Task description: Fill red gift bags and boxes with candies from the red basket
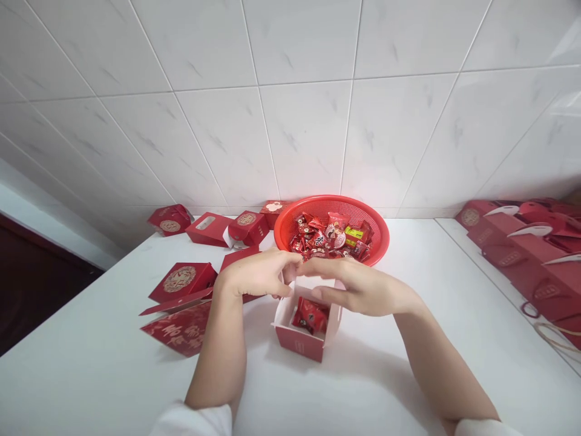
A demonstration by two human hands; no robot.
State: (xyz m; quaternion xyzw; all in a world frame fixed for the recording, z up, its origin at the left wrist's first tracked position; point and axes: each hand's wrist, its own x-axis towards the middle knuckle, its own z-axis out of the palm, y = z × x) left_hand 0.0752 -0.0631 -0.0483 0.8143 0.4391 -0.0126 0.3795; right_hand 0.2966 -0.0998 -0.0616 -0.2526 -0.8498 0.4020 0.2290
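Red box (299, 344) (just one) under right hand (373, 290), fingers (329, 266) parted, and left hand (254, 272), fingers' grip unclear.

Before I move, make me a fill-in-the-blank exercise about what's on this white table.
The round, perforated plastic basket holding wrapped sweets is coloured ____.
Behind the basket rises a marbled, tiled ____.
Between that basket and the open red cardboard box, the one nearer the person is the ____.
The row of red packages with handles stands on the person's ____ side.

Missing words: red; wall; box; right.
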